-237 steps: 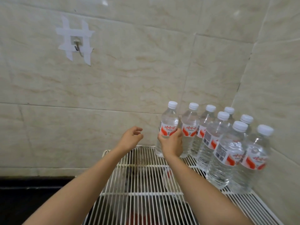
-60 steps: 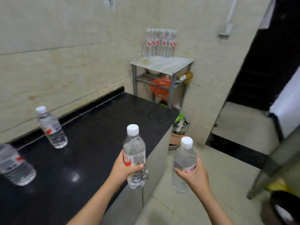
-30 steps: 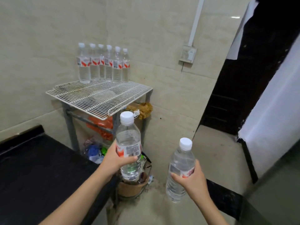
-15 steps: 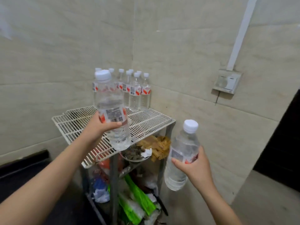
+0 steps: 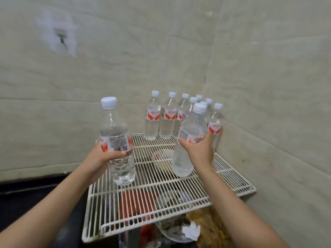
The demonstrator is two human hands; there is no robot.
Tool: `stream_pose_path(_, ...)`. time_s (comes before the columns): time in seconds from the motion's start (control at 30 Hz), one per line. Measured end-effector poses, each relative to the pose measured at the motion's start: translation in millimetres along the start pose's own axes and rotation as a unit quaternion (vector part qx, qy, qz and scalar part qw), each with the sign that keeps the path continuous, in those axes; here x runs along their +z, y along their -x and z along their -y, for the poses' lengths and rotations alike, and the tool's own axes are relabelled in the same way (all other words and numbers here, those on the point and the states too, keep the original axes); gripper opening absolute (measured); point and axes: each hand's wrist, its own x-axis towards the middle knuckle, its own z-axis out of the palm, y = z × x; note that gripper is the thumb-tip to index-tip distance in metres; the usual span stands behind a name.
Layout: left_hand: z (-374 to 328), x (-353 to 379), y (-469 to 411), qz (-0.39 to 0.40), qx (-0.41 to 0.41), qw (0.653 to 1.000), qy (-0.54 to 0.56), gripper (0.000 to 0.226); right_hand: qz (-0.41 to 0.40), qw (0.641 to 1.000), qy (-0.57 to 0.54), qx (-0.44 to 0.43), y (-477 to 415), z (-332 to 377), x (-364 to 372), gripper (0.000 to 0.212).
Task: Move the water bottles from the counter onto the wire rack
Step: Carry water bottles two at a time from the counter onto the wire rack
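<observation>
My left hand [image 5: 100, 158] grips a clear water bottle [image 5: 117, 133] with a white cap and a red-and-white label, upright above the left part of the white wire rack [image 5: 161, 190]. In my right hand [image 5: 199, 151] is a second bottle [image 5: 189, 140], held above the rack's middle and tilted slightly right. Several more bottles [image 5: 168, 117] stand in rows at the rack's far right corner, against the tiled walls.
The black counter [image 5: 26, 194] lies left of the rack. Under the rack sit bowls, red bags and clutter [image 5: 179, 228]. A taped hook [image 5: 61, 35] hangs on the left wall. Bare rack wire shows in front of the standing bottles.
I have come up close to the rack. Both hands, each with its bottle, have moved forward and now hover over the rack's top; the right bottle has risen from below rack level.
</observation>
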Motion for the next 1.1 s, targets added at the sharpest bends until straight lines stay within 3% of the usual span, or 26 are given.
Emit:
stream_pose_path(0.13, 5, -14, -38, -0.021, -0.003, 1.0, -0.016, 0.097, 0.019, 1.0, 0.009, 0.001, -56, 5, 56, 0.079)
stream_pose_path(0.37, 22, -25, -86, -0.042, -0.024, 0.999, -0.023, 0.119, -0.023, 0.997, 0.038, 0.055, -132, -4, 118, 0.073)
stream_pose_path(0.53, 29, -18, -100, -0.034, -0.033, 0.999, -0.024, 0.108, -0.03, 0.995, 0.077, 0.058, -145, -23, 128, 0.079)
stream_pose_path(0.7, 30, 2, -107, -0.022, -0.04, 0.999, -0.018, 0.101, 0.022, 0.995, 0.067, 0.073, -144, -23, 122, 0.086)
stream_pose_path(0.8, 30, 16, -110, 0.004, -0.044, 0.998, -0.037, 0.098, 0.042, 0.997, 0.07, 0.011, -126, -4, 103, 0.091)
stream_pose_path(0.9, 26, 30, -111, 0.029, -0.04, 0.997, -0.055, 0.081, 0.08, 0.99, 0.004, -0.113, -115, 32, 69, 0.069)
stream_pose_path(0.97, 22, 39, -109, 0.051, -0.029, 0.997, -0.05, 0.076, 0.219, 0.954, -0.028, -0.203, -106, 60, 47, 0.051)
stream_pose_path(1.03, 18, 47, -109, 0.088, -0.012, 0.995, -0.054, 0.073, 0.339, 0.899, 0.023, -0.276, -100, 78, 33, 0.044)
stream_pose_path(1.1, 14, 52, -109, 0.119, -0.002, 0.991, -0.06, 0.073, 0.367, 0.867, 0.078, -0.329, -96, 87, 30, 0.041)
